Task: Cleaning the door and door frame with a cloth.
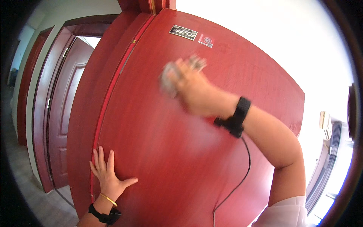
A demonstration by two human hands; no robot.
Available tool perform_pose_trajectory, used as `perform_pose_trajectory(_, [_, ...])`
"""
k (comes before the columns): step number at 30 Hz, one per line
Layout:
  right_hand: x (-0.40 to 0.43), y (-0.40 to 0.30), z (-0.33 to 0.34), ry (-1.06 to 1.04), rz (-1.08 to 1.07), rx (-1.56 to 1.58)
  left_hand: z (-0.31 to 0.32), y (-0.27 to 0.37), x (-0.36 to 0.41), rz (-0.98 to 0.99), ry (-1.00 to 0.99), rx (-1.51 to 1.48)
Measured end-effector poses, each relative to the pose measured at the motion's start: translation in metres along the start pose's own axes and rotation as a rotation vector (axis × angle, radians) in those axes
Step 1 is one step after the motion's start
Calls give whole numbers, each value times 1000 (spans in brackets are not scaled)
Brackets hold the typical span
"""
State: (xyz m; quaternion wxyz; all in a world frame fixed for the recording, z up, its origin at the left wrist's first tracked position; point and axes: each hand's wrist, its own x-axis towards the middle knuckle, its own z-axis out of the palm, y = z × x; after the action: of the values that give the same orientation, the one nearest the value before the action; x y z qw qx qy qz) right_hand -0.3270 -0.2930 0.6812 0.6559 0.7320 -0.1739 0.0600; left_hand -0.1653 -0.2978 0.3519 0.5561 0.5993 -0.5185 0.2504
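Observation:
A large red wood-grain door [158,142] fills the middle of the view. My right hand [191,85] is raised against its upper part and grips a crumpled grey cloth [169,79]; part of the cloth sticks out beyond the fingers, and both are blurred. A black strap with a small device sits on that wrist, and a black cable hangs from it. My left hand [106,173] lies with spread fingers near the door's left edge, holding nothing. It wears a gold bangle and a black wrist strap. Above the right hand are a metal plate [183,32] and a sticker [206,40], both bearing writing.
A red door frame [93,93] with a bright red seal strip runs along the door's left edge. Farther left, a second panelled door [66,113] stands in its frame beside a hallway. At the right are a white wall, a wall-mounted box [325,124] and a striped curtain [326,176].

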Motion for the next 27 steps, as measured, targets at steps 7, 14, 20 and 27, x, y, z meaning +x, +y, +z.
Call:
perform_pose_trajectory(7, [15,12,-31,-160,60,454,-57,71,120,442,135,-610])
perform_pose_trajectory(14, [3,10,-32,51,-111,238,-42,140,173,689,409,-456])
perform_pose_trajectory(20, [-79,14,-45,-203,71,448,-34,133,173,572,233,-349])
perform_pose_trajectory(27, [-219,71,-61,-323,797,130,-40,113,269,320,279,-158])
